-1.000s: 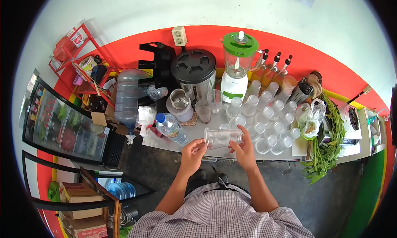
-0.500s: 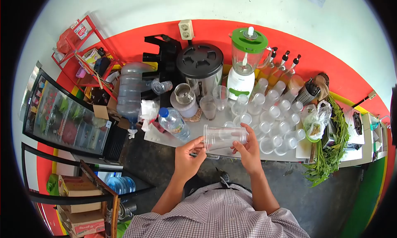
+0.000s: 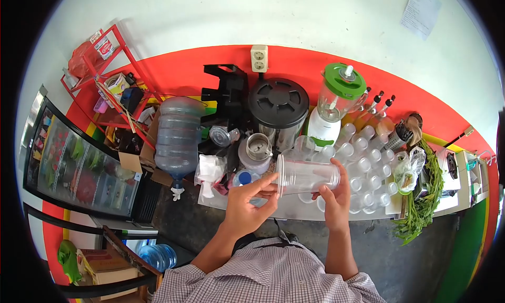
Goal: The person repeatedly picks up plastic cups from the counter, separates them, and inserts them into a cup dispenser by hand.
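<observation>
A clear plastic cup stack (image 3: 307, 176) lies sideways between my hands, above the table's front edge. My right hand (image 3: 334, 195) grips its right end, thumb below and fingers over the far side. At the rim on the left, my left hand (image 3: 250, 204) touches the cup with its fingers bent together. Behind and to the right stand many clear cups (image 3: 374, 183) in rows. A water bottle with a blue cap (image 3: 244, 177) is partly hidden behind my left hand.
Behind the cups stand a green-lidded blender (image 3: 323, 125), a black-lidded container (image 3: 279, 100) and pump bottles (image 3: 386, 104). At the left are a large water jug (image 3: 178, 137), a red rack (image 3: 126, 53) and a glass-door fridge (image 3: 79, 158). Green leaves (image 3: 431, 182) hang at the right.
The cup stack and both my hands have moved right and appear closer to the camera. The view has shifted, and my left hand now covers part of the water bottle.
</observation>
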`<state>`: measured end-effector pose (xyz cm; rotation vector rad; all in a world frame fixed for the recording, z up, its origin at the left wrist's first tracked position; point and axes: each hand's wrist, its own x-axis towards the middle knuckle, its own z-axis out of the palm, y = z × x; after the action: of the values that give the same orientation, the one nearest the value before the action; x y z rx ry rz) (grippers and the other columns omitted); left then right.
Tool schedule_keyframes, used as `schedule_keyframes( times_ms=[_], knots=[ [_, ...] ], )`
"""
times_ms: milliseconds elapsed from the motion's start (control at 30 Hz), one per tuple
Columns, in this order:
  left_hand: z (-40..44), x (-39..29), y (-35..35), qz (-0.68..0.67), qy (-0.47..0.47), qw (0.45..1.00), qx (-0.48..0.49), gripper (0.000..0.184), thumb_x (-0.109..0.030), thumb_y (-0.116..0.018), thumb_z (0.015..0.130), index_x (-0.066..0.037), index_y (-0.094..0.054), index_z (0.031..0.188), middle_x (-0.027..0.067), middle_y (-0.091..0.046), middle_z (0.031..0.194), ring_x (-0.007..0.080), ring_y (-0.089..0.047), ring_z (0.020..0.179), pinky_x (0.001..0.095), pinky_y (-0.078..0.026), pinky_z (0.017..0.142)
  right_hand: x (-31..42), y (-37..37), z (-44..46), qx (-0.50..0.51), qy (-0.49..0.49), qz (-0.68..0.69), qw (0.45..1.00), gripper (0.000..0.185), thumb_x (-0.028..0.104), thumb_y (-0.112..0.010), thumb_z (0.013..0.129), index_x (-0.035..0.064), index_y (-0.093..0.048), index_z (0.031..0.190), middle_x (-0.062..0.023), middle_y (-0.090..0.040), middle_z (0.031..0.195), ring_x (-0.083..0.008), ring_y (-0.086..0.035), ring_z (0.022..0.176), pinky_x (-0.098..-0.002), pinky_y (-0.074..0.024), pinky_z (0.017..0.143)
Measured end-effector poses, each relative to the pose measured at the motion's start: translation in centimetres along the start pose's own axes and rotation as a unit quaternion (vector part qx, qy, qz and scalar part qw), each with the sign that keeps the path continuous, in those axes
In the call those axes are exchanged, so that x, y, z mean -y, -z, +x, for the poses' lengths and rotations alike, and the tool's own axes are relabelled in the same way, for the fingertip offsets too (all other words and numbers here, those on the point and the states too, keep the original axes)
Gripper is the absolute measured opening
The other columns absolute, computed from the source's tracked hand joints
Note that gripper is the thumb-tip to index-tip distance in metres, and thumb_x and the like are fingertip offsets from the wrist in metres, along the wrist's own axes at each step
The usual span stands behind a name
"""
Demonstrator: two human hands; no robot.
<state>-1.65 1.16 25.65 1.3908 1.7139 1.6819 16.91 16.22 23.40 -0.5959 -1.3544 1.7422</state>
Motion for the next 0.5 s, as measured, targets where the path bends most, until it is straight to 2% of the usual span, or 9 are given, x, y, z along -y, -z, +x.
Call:
schedule_keyframes(
  times_ms=[267, 500],
  knots=[
    [1.9, 2.2, 7.0, -0.045, -0.012, 0.998, -0.032, 0.049, 0.007, -0.074, 0.092, 0.003, -0.067, 0.14, 0.0142, -0.081, 0.105, 0.016, -0.078, 0.095, 0.0282, -0.063, 0.086, -0.6, -6.4, 3.0, 0.041, 0.019, -0.042, 0.998, 0.08, 0.007, -0.075, 0.095, -0.0006, -0.034, 0.164, -0.0081, -0.067, 0.126, -0.0112, -0.066, 0.097, -0.0275, -0.0561, 0.078],
    [2.3, 6.8, 12.3, -0.1, 0.083, 0.985, -0.117, 0.051, 0.009, -0.07, 0.096, 0.0, -0.063, 0.146, 0.009, -0.076, 0.113, 0.0122, -0.072, 0.101, 0.026, -0.057, 0.087, -1.7, -11.6, 6.9, 0.153, 0.003, -0.133, 0.979, 0.074, 0.003, -0.074, 0.098, 0.0011, -0.038, 0.163, -0.0096, -0.067, 0.133, -0.0128, -0.067, 0.107, -0.0283, -0.0557, 0.085]
  ],
)
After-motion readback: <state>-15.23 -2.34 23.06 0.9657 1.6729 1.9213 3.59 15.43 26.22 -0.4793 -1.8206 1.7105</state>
